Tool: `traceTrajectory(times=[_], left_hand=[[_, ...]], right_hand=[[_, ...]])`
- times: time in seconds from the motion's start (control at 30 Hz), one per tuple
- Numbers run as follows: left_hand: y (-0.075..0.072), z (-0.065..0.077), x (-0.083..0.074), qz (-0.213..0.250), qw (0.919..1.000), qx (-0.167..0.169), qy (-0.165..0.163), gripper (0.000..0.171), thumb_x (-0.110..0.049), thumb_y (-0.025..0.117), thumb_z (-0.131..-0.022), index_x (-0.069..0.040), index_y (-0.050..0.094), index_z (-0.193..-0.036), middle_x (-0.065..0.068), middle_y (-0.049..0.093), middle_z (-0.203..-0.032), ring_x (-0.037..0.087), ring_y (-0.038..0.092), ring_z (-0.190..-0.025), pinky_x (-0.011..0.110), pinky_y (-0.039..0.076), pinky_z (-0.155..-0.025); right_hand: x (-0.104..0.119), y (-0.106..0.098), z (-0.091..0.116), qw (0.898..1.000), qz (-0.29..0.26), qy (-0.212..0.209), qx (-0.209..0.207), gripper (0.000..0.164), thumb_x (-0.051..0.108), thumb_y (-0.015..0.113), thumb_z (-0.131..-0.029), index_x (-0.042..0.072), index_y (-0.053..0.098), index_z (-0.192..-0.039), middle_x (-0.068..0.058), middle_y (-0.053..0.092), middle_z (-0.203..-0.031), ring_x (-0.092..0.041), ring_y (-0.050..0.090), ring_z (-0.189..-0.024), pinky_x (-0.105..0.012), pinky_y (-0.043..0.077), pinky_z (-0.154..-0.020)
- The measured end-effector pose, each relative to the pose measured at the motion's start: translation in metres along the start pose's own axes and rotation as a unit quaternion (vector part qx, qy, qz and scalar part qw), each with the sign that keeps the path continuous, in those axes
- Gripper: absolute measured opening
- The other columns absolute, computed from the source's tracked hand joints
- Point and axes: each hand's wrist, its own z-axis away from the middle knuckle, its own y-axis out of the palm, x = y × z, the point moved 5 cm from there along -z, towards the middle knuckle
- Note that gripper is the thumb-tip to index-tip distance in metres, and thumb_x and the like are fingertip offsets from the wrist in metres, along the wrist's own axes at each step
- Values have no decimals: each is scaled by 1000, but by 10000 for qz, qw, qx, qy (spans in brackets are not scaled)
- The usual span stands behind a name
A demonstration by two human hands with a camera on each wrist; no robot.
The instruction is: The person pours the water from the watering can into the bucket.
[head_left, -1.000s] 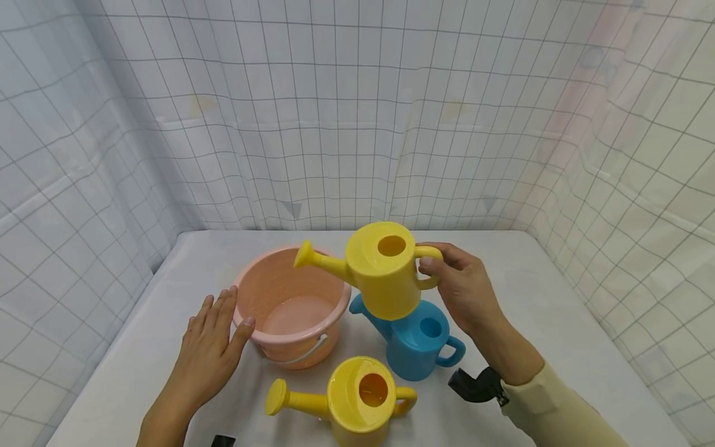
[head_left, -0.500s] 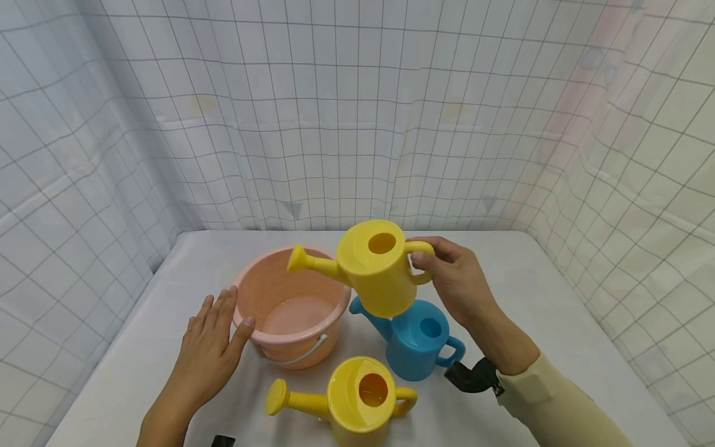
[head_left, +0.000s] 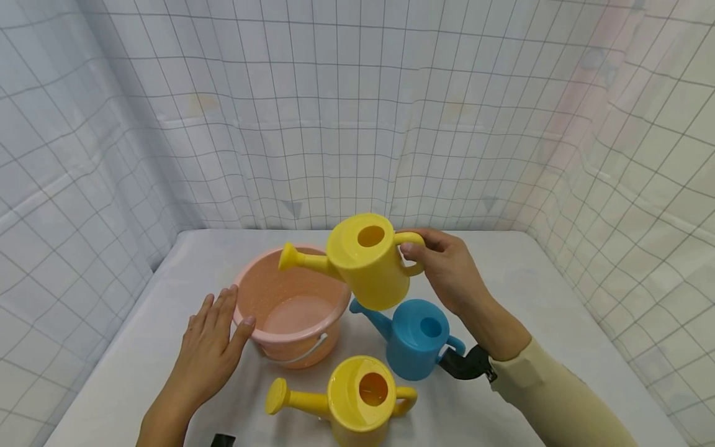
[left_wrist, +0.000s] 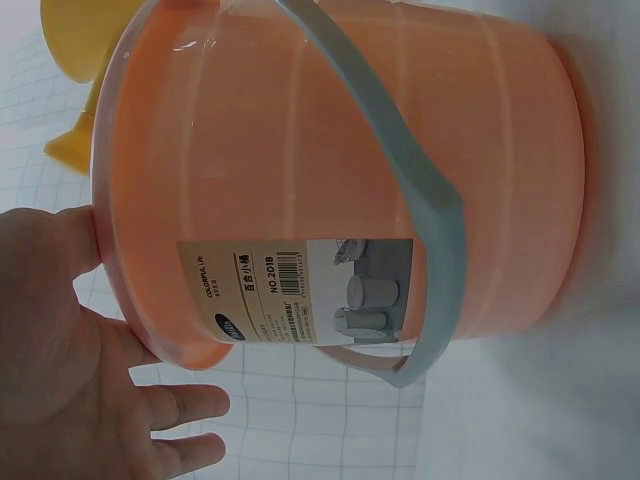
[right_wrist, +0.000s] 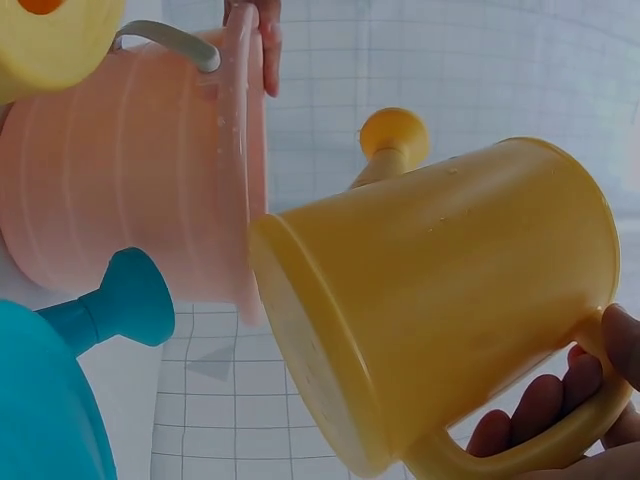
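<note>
My right hand (head_left: 451, 264) grips the handle of a yellow watering can (head_left: 365, 264), held up with its spout over the pink bucket (head_left: 318, 344). In the right wrist view the fingers curl through the handle and droplets cling to the can's side. My left hand (head_left: 211, 347) lies with straight, spread fingers against the bucket's left rim; the left wrist view shows fingertips at the rim and a label (left_wrist: 300, 290) on the bucket's side. A little liquid shows at the bucket's bottom. Below the raised can stands a blue watering can (head_left: 416, 341).
A second yellow watering can (head_left: 360, 397), with liquid visible in its opening, stands at the near edge of the white table (head_left: 530, 298). White gridded curtains (head_left: 357, 124) enclose the back and both sides.
My right hand has carried the yellow watering can left and slightly up, bringing its spout further over the bucket. My left hand and the other things have stayed in place.
</note>
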Motion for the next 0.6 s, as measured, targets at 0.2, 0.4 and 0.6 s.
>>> traceTrajectory(times=[0.2,0.4,0.6], left_hand=[[0,0,-1,13,10000,1,12,69,-47,32,-101,-16,2,-154,25,13,-156,44,-1,-146,71,1,-108],[0,0,-1,1,10000,6,-7,69,-48,32,-100,-15,3,-154,25,14,-156,44,0,-145,72,2,-107],[0,0,-1,-1,10000,13,-15,69,-48,32,-100,-15,2,-154,24,14,-156,44,-1,-145,71,1,-108]], right_hand=[[3,2,-5,9999,-57,26,96,34,27,63,-91,7,62,-118,-11,60,-115,-23,47,-105,-36,45,-94],[7,4,-9,9996,-167,-3,214,33,27,65,-90,7,64,-116,-5,62,-113,-24,49,-107,-45,43,-100],[10,6,-11,9997,-65,33,229,33,29,66,-89,9,64,-115,-6,62,-113,-24,51,-109,-39,44,-99]])
